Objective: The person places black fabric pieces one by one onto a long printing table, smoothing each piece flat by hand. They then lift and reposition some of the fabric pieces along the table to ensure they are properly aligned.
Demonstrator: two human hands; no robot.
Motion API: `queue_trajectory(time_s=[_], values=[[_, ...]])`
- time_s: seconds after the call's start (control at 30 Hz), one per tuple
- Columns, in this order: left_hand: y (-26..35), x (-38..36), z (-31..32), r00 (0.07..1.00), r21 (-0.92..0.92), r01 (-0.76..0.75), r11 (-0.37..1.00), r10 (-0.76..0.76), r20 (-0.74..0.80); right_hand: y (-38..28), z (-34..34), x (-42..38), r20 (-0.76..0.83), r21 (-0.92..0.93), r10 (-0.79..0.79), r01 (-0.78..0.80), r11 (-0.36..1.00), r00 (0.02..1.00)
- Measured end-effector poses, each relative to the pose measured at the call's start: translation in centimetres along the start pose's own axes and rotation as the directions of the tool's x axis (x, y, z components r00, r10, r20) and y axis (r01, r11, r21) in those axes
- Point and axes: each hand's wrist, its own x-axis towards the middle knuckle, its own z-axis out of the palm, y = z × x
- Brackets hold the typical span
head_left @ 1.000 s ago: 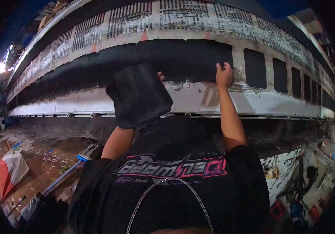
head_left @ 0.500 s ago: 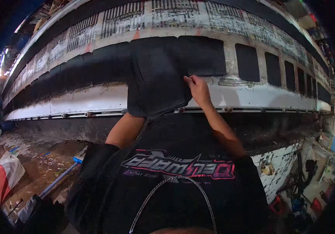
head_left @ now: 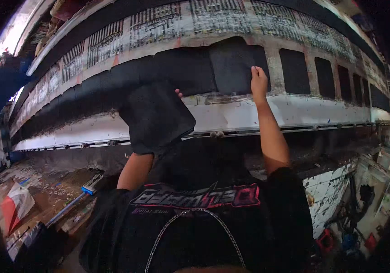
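My left hand (head_left: 178, 93) is mostly hidden beneath a stack of black fabric pieces (head_left: 159, 119), its fingertips showing at the stack's far right edge. The stack lies tilted over my left forearm and hand. With my right hand (head_left: 259, 83) I pinch the near right part of a single black fabric piece (head_left: 232, 68). That piece lies partly over another black piece on the long printing table (head_left: 231, 113), its far edge raised a little askew. To its left, several black pieces (head_left: 177, 66) form an overlapping row.
Separate black panels (head_left: 294, 70) continue to the right along the table. Behind them runs a band of striped, ink-stained prints (head_left: 222, 22). A rail with small rollers (head_left: 217, 134) edges the near side. On the floor at left lies a blue-handled brush (head_left: 88, 190).
My right hand has moved right and away from me, drawing one fabric piece off the stack onto the table. My left hand and the stack have shifted slightly left and toward me.
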Motion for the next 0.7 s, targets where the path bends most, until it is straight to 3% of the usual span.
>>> queue_trajectory(time_s=[0.07, 0.13, 0.4, 0.47, 0.5, 0.53, 0.57, 0.6, 0.63, 0.67, 0.7], values=[[-0.5, -0.7, 3.4, 0.996, 0.164, -0.084, 0.983, 0.080, 0.035, 3.0, 0.0, 0.6, 0.038, -0.023, 0.027, -0.026, 0.999, 0.999], [-1.2, -0.5, 4.2, 0.994, 0.146, -0.100, 0.984, 0.105, -0.024, 5.0, 0.5, 1.1, 0.089, 0.004, 0.100, -0.101, 0.995, 0.991], [-2.6, -0.6, 3.8, 0.979, 0.266, -0.129, 0.955, 0.165, -0.118, 5.9, 1.5, 0.5, 0.118, -0.061, 0.151, -0.145, 0.988, 0.981], [-3.0, -0.9, 4.2, 0.979, 0.444, -0.133, 0.886, 0.187, -0.080, 4.8, 1.3, 0.3, 0.124, -0.038, 0.142, -0.139, 0.990, 0.982], [-3.3, -1.2, 4.3, 0.979, 0.440, -0.134, 0.888, 0.189, -0.083, 4.3, 1.0, 0.1, 0.120, -0.038, 0.139, -0.136, 0.990, 0.983], [-3.5, -1.5, 5.4, 0.962, 0.834, -0.157, 0.530, 0.274, 0.006, 4.2, 0.9, 0.0, 0.116, -0.040, 0.134, -0.131, 0.991, 0.984], [-3.7, -1.8, 5.9, 0.944, 0.990, -0.139, 0.021, 0.303, 0.126, 4.4, 1.1, 0.0, 0.121, -0.044, 0.129, -0.124, 0.991, 0.984], [-3.7, -1.9, 5.6, 0.942, 0.990, -0.140, 0.026, 0.311, 0.125, 4.3, 1.3, -0.1, 0.096, -0.068, 0.111, -0.105, 0.992, 0.989], [-3.6, -2.0, 4.9, 0.955, 0.663, -0.194, 0.723, 0.295, -0.043, 4.2, 1.5, -0.1, 0.070, -0.090, 0.094, -0.088, 0.992, 0.993], [-3.6, -2.2, 4.0, 0.976, -0.063, -0.175, 0.983, 0.164, -0.145, 4.3, 1.5, 0.0, 0.075, -0.094, 0.090, -0.083, 0.992, 0.993], [-3.7, -2.2, 2.8, 0.975, -0.068, -0.179, 0.981, 0.168, -0.146, 4.4, 1.4, 0.1, 0.126, -0.086, 0.146, -0.135, 0.987, 0.981]])
